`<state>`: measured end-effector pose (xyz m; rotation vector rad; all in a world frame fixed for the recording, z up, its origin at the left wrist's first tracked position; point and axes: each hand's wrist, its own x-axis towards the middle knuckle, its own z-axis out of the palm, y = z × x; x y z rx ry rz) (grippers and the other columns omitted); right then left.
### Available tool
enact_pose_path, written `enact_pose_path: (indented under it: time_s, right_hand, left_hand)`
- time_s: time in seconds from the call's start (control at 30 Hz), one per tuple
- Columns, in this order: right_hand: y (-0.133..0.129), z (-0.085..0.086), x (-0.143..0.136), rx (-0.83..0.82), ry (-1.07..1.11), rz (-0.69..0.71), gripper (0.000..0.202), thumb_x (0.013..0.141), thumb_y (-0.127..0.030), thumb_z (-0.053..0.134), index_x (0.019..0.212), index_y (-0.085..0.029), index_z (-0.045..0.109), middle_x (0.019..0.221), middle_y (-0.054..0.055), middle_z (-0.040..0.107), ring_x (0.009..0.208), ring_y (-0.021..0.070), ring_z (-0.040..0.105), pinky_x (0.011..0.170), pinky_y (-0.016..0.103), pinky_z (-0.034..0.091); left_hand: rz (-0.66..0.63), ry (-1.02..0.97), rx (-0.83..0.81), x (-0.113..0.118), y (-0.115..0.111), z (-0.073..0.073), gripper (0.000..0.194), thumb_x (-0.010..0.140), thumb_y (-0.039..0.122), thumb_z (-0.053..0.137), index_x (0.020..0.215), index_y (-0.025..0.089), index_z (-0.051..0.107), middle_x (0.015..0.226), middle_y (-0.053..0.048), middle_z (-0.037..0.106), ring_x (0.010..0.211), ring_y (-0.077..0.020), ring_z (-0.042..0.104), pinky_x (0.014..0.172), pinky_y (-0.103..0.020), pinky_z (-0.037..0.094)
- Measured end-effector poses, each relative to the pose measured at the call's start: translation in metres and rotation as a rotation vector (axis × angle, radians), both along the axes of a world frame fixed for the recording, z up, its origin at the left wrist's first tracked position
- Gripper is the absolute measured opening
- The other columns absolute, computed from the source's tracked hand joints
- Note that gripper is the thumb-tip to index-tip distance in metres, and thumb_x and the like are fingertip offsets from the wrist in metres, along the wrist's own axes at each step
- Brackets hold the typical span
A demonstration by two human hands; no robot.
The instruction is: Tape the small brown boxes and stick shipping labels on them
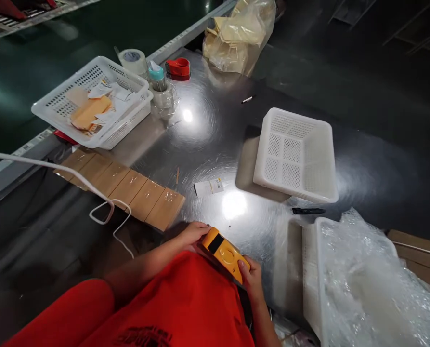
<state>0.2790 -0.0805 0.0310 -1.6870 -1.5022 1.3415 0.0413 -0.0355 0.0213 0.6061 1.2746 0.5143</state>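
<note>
The left hand [194,233] holds the yellow device [226,254] at ten o'clock, the right hand [253,275] at four, probably to steady both ends.

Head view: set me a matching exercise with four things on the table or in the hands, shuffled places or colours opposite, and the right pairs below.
Things:
1. yellow device
2. clear plastic
3. printed card
4. bottle

Places or colours:
A. topped in turquoise
B. heaped in a white tub at the lower right
C. held between the left hand and the right hand
D. flat on the metal tabletop, just beyond the hands

Pairs: 1-C, 2-B, 3-D, 4-A.
</note>
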Motion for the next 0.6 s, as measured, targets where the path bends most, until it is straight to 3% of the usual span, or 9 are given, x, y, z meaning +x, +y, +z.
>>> enact_pose_path:
  time_s: [0.13, 0.3, 0.43, 0.6]
  right_hand:
    - [0.003, 0.005, -0.004, -0.007, -0.013, 0.004, 0.052, 0.074, -0.065, 0.049, 0.048, -0.022, 0.035, 0.047, -0.005, 0.029, 0.048, 0.0098, 0.027, 0.043, 0.025, 0.025]
    - [0.005, 0.019, -0.006, -0.063, -0.043, 0.049, 0.048, 0.077, -0.058, 0.051, 0.049, -0.021, 0.039, 0.048, -0.004, 0.032, 0.048, 0.0099, 0.030, 0.043, 0.024, 0.026]
    - [0.003, 0.028, -0.004, -0.089, -0.105, 0.042, 0.049, 0.078, -0.058, 0.051, 0.049, -0.021, 0.038, 0.049, -0.005, 0.031, 0.048, 0.0096, 0.030, 0.043, 0.023, 0.025]
    - [0.004, 0.028, -0.007, -0.115, -0.166, 0.047, 0.049, 0.076, -0.060, 0.051, 0.049, -0.021, 0.038, 0.049, -0.004, 0.032, 0.048, 0.0103, 0.031, 0.043, 0.024, 0.025]
  left_hand:
    - [0.003, 0.105, 0.016, -0.001, -0.002, -0.004, 0.029, 0.080, 0.039, 0.059, 0.074, 0.011, 0.064, 0.054, 0.002, 0.056, 0.051, -0.0125, 0.054, 0.051, -0.024, 0.040]
    - [0.020, 0.412, 0.128, 0.006, -0.003, -0.009, 0.024, 0.082, 0.019, 0.052, 0.060, 0.013, 0.060, 0.057, 0.001, 0.056, 0.064, -0.0143, 0.054, 0.061, -0.025, 0.037]
    - [-0.001, 0.604, 0.198, 0.010, -0.006, -0.010, 0.022, 0.082, 0.012, 0.051, 0.064, 0.015, 0.062, 0.067, -0.002, 0.062, 0.073, -0.0164, 0.056, 0.069, -0.027, 0.036]
    - [-0.029, 0.701, 0.224, 0.011, -0.011, -0.015, 0.022, 0.085, 0.010, 0.050, 0.069, 0.015, 0.064, 0.076, -0.007, 0.067, 0.078, -0.0181, 0.058, 0.071, -0.028, 0.037]
